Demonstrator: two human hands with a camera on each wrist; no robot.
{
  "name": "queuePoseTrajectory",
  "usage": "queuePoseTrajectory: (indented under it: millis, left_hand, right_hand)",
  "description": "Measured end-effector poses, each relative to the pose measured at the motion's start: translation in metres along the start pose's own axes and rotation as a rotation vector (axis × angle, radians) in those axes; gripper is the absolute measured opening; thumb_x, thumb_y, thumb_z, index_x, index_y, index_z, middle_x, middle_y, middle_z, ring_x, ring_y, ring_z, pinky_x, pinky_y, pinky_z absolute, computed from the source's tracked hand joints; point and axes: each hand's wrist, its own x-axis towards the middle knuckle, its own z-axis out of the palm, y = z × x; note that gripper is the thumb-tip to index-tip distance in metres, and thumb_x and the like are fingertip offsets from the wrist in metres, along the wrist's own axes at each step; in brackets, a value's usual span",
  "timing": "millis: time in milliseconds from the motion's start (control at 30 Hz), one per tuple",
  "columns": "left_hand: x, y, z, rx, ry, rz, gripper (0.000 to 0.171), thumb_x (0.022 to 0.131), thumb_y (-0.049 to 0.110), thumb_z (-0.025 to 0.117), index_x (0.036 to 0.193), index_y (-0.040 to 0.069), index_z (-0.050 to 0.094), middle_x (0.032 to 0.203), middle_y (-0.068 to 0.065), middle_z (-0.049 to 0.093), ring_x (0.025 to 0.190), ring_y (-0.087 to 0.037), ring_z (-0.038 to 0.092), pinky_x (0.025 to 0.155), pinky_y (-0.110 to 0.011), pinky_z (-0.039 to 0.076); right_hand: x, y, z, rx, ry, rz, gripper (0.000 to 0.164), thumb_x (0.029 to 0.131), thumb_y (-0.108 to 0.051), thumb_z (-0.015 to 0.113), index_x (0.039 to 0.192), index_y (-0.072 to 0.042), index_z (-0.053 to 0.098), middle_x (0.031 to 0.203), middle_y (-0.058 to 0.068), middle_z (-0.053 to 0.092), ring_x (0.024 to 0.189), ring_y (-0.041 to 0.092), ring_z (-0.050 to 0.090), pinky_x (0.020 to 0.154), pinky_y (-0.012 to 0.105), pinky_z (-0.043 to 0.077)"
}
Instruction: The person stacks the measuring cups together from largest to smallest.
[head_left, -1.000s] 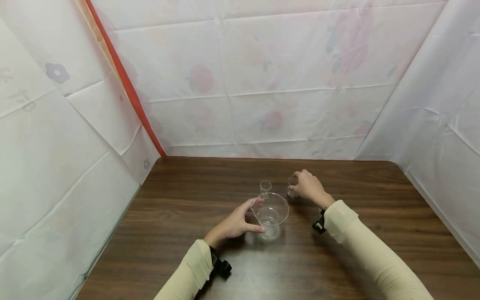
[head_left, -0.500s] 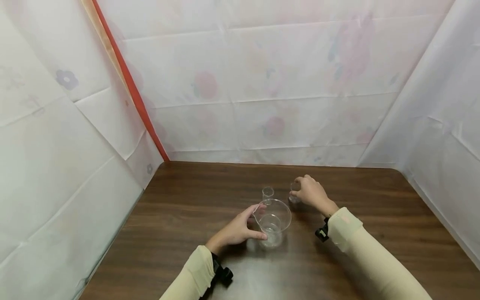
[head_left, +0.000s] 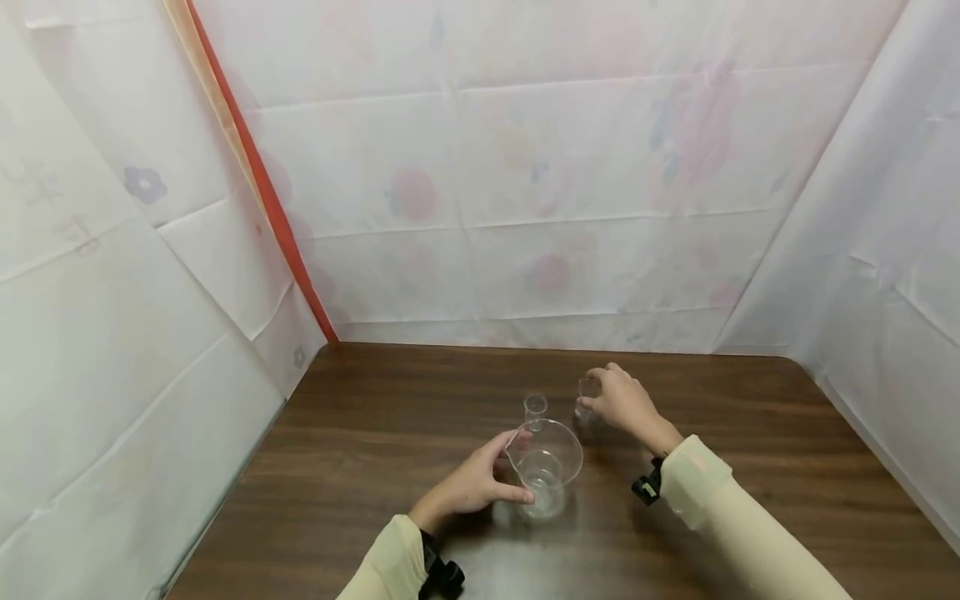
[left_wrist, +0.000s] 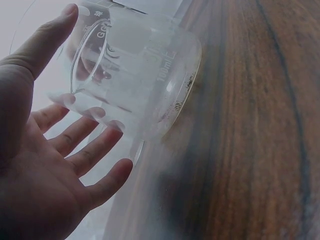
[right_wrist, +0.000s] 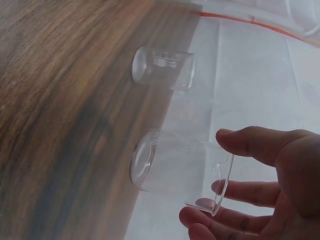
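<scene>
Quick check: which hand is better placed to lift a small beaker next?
The right hand, I'd judge: it pinches one small beaker near the rim, while the left hand holds the large beaker by its side.

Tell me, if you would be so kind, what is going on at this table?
A person is handling glass beakers at a wood-grain table. The left grip holds the side of the large beaker, which appears to have a medium beaker nested inside it. The right grip holds a small spouted beaker near its rim; whether its base touches the table is hard to tell. Another small beaker stands upright, untouched, just beyond the large one.
</scene>
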Motion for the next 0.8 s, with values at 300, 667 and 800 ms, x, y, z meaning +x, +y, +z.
queuePoseTrajectory:
  millis: [300,667,800]
  left_hand:
    - [0.003,-0.005,0.000,-0.002,-0.003,0.002,0.082,0.080,0.032,0.081,0.147,0.011,0.038,0.141,-0.009,0.053,0.130,-0.026,0.049,0.103,-0.044,0.046]
    - [0.004,-0.005,-0.002,-0.014,0.008,0.021,0.082,0.079,0.031,0.082,0.146,0.011,0.039,0.139,-0.007,0.055,0.128,-0.025,0.051,0.102,-0.038,0.047]
    - [0.005,-0.004,-0.008,-0.005,0.018,0.029,0.081,0.079,0.027,0.082,0.146,0.010,0.040,0.139,-0.008,0.055,0.128,-0.026,0.051,0.101,-0.037,0.047]
  right_hand:
    - [-0.003,-0.005,-0.004,0.006,0.033,-0.013,0.050,0.087,-0.027,0.074,0.127,0.000,0.061,0.111,0.020,0.060,0.081,0.023,0.059,0.067,0.038,0.050]
    - [-0.005,-0.009,-0.012,0.000,0.057,-0.046,0.048,0.087,-0.029,0.073,0.125,-0.001,0.063,0.108,0.016,0.061,0.086,0.024,0.060,0.071,0.042,0.050]
    - [0.000,-0.016,-0.017,0.007,0.060,-0.063,0.050,0.087,-0.028,0.073,0.127,0.000,0.061,0.108,0.016,0.060,0.083,0.023,0.059,0.068,0.039,0.049]
